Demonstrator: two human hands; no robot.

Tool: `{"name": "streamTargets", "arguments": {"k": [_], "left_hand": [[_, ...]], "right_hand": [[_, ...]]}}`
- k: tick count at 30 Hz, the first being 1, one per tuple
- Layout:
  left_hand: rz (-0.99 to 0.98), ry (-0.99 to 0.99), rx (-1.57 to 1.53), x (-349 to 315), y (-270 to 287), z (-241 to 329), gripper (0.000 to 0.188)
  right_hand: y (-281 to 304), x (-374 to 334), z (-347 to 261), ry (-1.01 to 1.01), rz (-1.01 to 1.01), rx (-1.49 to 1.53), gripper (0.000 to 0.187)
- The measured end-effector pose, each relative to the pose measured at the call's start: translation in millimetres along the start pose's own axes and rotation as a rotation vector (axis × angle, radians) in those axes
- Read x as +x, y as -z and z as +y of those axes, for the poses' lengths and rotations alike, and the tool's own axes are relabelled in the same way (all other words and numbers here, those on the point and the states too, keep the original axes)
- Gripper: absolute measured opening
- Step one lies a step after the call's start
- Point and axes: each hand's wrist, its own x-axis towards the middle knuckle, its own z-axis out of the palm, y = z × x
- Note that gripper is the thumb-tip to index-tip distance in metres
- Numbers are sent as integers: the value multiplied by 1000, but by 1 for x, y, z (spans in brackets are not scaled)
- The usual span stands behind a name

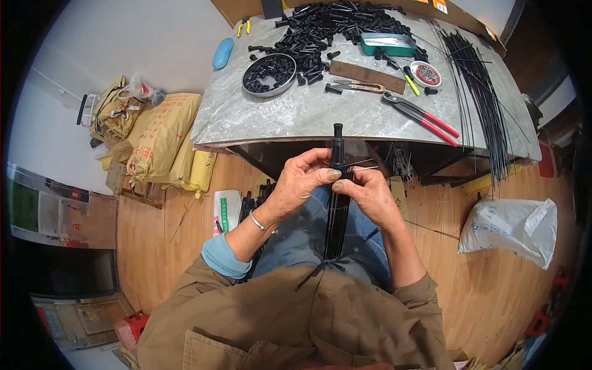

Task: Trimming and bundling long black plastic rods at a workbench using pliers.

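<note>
In front of my lap stands a black plastic tube with a flared top, which looks like an umbrella runner [337, 145]. Thin black ribs [333, 228] hang in a bundle from its lower end down to my lap. My left hand [296, 184] pinches the joint from the left, thumb in front. From the right, my right hand [371, 196] closes on the same joint, its thumb beside the left thumb. A thin silver wire [365, 168] sticks out to the right there. Both hands' fingertips behind the joint are hidden.
On the grey table [231, 117] lie a heap of black plastic tubes [333, 21], a round dish [269, 92], red-handled cutters [422, 117], a green box of wires [388, 44] and long black rods [484, 98]. Yellow sacks [163, 139] stand left; a white sack [509, 231] lies right.
</note>
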Motion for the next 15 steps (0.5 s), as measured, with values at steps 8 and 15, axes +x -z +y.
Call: {"name": "streamTargets", "arguments": {"k": [8, 15], "left_hand": [[-141, 13, -109, 0, 7, -11, 37], [-166, -38, -35, 7, 13, -15, 38]], "right_hand": [[15, 13, 33, -145, -184, 274, 33], [0, 11, 41, -100, -193, 538, 50]]}}
